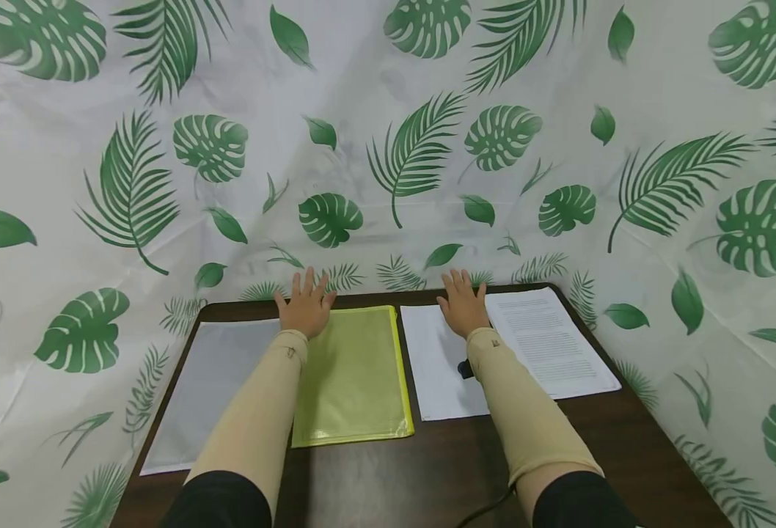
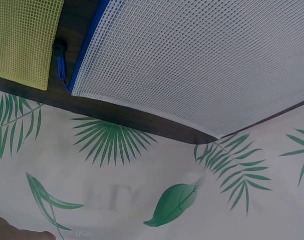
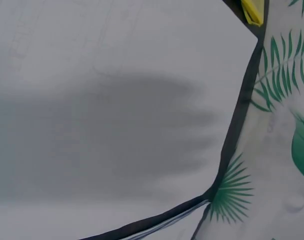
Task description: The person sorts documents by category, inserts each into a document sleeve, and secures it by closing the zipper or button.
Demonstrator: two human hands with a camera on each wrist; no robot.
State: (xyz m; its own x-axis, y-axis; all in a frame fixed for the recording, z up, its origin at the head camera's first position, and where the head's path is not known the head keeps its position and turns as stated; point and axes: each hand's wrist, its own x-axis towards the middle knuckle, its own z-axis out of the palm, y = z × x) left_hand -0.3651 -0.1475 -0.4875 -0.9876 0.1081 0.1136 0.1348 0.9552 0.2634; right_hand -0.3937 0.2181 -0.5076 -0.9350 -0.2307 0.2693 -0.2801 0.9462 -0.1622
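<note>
My left hand (image 1: 306,304), palm down with fingers spread, is at the far edge of the table, over the gap between a white mesh zipper pouch (image 1: 223,367) and a yellow mesh zipper pouch (image 1: 355,374). In the left wrist view, the white pouch (image 2: 192,55) shows a blue zipper edge and a dangling blue pull; part of a finger (image 2: 19,230) shows at the lower left. My right hand (image 1: 465,304), fingers extended, is above a mostly blank white sheet (image 1: 430,367), beside printed pages (image 1: 546,341). The right wrist view shows the hand's shadow on the sheet (image 3: 192,50).
The dark brown table (image 1: 375,480) has rounded far corners and meets a white leaf-patterned cloth (image 1: 361,154) behind. A black cable (image 1: 487,507) runs at the near edge by the right forearm. A small black object (image 1: 465,369) sits at the right wrist.
</note>
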